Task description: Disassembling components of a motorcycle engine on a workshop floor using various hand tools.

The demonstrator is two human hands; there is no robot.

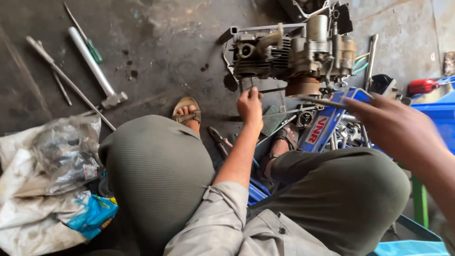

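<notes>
Squatting position: the person crouched on the dark concrete floor (161, 52) with knees apart, so that the engine (289, 54) stood between the sandalled feet within reach of both arms.
Engine location: the engine rested on the floor at top centre, finned cylinder toward the left, grimy casing upward; a rusty round part sat beneath it.
Left hand: the left hand (250, 106) reached forward to the lower front edge of the engine, fingers curled together over a flat dark metal piece there, apparently steadying it.
Right hand: the right hand (395, 128) was held low at the right, blurred, fingers closed together around a slim metal tool (322, 101) whose tip pointed toward the base of the engine; the exact pinch could not be made out.
Blue tray: a blue tray (327, 125) lay just beside the right foot, loaded with sockets and small parts, kept close for picking.
Pliers: pliers (219, 140) lay on the floor between the feet.
Hammer: a hammer (95, 68) with a pale handle lay well apart at upper left, beside a green-handled screwdriver (87, 40) and long steel rods (66, 78).
Plastic bags: crumpled plastic bags (52, 170) were piled by the left knee.
</notes>
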